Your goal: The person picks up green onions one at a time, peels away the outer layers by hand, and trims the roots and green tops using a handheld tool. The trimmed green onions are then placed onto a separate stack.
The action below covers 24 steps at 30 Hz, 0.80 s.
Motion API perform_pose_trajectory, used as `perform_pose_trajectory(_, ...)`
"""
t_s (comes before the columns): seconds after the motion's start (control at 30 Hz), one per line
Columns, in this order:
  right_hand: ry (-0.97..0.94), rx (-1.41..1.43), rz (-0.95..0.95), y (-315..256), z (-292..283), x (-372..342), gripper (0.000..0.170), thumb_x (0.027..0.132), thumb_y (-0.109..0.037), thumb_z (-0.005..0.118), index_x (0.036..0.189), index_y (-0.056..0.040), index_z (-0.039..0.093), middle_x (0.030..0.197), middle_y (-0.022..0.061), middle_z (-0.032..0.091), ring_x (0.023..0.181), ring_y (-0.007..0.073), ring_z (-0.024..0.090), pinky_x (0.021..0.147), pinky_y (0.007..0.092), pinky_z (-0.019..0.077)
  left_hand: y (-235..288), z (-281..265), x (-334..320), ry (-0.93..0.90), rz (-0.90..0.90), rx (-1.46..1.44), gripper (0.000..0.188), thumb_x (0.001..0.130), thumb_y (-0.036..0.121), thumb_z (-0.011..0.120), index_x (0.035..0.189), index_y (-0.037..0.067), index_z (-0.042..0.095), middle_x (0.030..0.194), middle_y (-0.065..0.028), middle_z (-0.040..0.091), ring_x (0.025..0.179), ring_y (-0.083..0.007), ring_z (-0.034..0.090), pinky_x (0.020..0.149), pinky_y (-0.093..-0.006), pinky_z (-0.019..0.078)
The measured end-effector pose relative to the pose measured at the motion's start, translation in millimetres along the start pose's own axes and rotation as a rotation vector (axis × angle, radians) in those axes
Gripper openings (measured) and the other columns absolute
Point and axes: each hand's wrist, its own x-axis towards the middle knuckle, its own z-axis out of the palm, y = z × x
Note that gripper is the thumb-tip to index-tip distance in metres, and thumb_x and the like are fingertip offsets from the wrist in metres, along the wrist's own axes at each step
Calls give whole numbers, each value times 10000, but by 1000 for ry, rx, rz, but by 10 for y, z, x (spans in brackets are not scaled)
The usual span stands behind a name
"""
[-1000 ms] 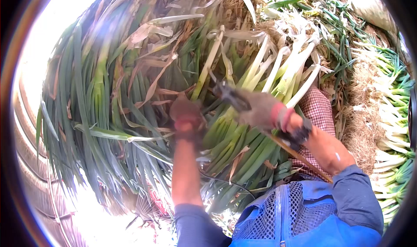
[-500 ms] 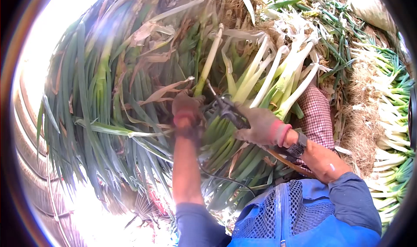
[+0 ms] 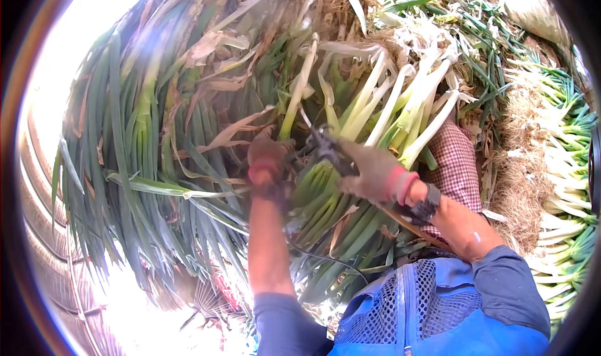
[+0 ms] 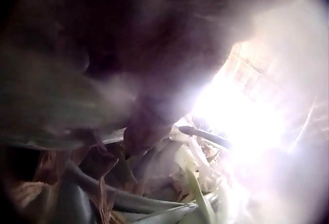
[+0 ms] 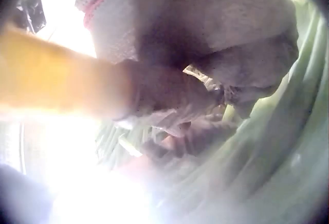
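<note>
In the head view my gloved left hand (image 3: pixel 268 157) grips a leek (image 3: pixel 299 87) by its green part, the white root end pointing up and away. My gloved right hand (image 3: pixel 375 174) holds a black air blow gun (image 3: pixel 328 148), its thin metal nozzle aimed at the leek's shaft. From the gun's grip a yellowish hose (image 5: pixel 46 80) runs back, large in the right wrist view. A loose dry husk (image 3: pixel 241 129) lies by the left hand. In the left wrist view the hand is dark, and the nozzle (image 4: pixel 205 135) shows beyond it.
A big heap of untrimmed leeks (image 3: pixel 125 155) spreads left. Leeks with bare white shafts (image 3: pixel 391 99) lie right of the gun. Farther right is a long row of cleaned leeks (image 3: pixel 557 231). A thin black cable (image 3: pixel 319 254) crosses the leaves near the blue vest (image 3: pixel 432 312).
My right hand with the blow gun has shifted slightly toward my body. The leek in my left hand has moved a little left, and a dry husk beside it has changed position.
</note>
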Motion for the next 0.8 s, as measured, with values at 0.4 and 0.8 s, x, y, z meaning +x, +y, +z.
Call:
perform_pose_trajectory(0.4,171,-65,115,279,-537,1016,695,892,-344,796,1473,-51,555,975,225,769,829,338,780,790,445,602,252,-43,-205,-12,-99,75,367,891,201,867,1201,15,808,980,-116,830,855,-174,763,820,-347,584)
perform_pose_trajectory(0.8,233,-201,122,230,-395,863,816,907,-389,741,1581,-17,469,982,231,776,988,411,766,912,492,584,357,-46,-307,-16,-17,260,411,913,317,830,1221,46,802,1019,-149,828,910,-269,793,855,-393,589)
